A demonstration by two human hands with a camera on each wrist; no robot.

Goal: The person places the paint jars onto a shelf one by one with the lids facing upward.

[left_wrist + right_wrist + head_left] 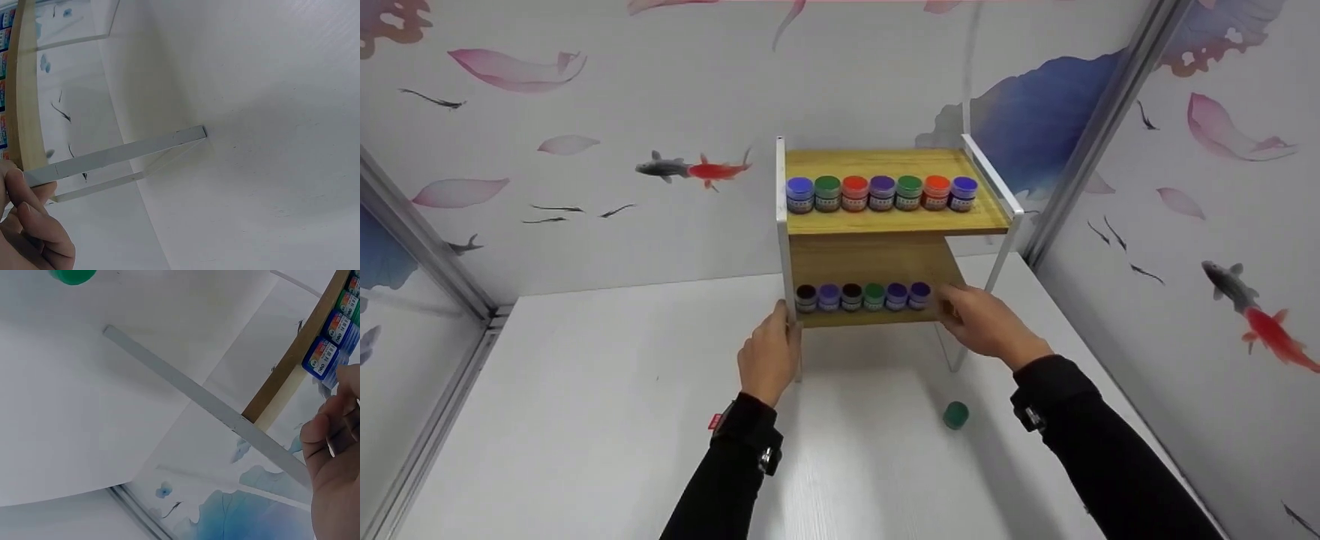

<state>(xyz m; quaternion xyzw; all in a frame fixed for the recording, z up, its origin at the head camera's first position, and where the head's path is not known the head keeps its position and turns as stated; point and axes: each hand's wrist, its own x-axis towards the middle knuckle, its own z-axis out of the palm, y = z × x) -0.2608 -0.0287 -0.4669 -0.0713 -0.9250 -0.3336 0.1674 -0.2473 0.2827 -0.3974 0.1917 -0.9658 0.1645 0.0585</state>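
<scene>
A two-tier rack with wooden boards and white metal legs stands on the white table. My left hand grips its front left leg, thumb and fingers around it by the lower board. My right hand is at the right end of the lower board, fingers loosely bent. In the right wrist view, its fingertips are right at the lid of the end blue paint jar. That jar closes a row of purple-blue, green and dark jars. A green-lidded jar is on the table before the rack.
On the upper board, a row of paint jars with blue, green, red and purple lids lines the front. Printed walls enclose the white table at back and sides, joined by metal corner posts.
</scene>
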